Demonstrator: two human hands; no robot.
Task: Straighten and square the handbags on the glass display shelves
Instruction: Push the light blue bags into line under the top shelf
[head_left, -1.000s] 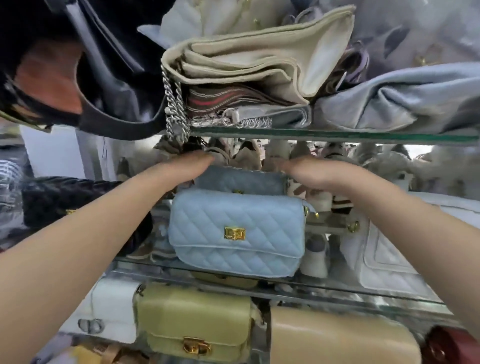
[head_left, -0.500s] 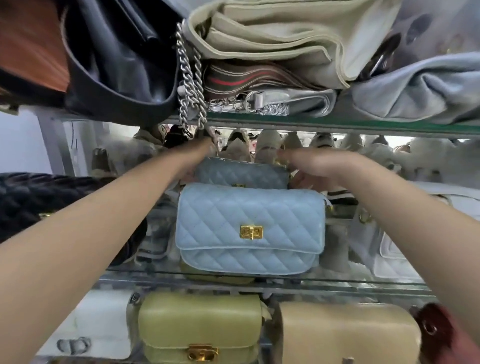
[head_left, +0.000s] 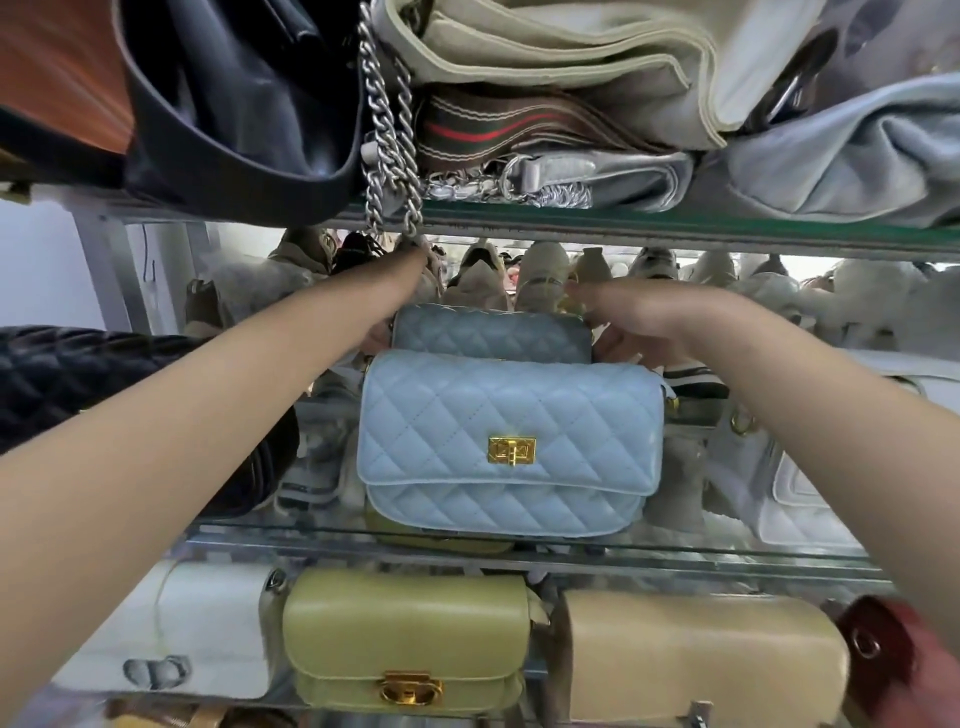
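Note:
A light blue quilted handbag with a gold clasp stands upright at the front of the middle glass shelf. Behind it stands a darker grey-blue quilted bag, only its top showing. My left hand reaches past that rear bag's left end, fingers hidden behind it. My right hand curls around its right end, thumb below, touching it. Whether the left hand grips the bag is not visible.
A silver chain hangs from the upper shelf over my left hand. A black quilted bag sits left, a white bag right. Below are white, olive and beige bags. Folded bags crowd the top shelf.
Both hands have stayed at the ends of the rear grey-blue bag. The view has shifted closer and slightly upward, so the bags sit lower and larger in frame.

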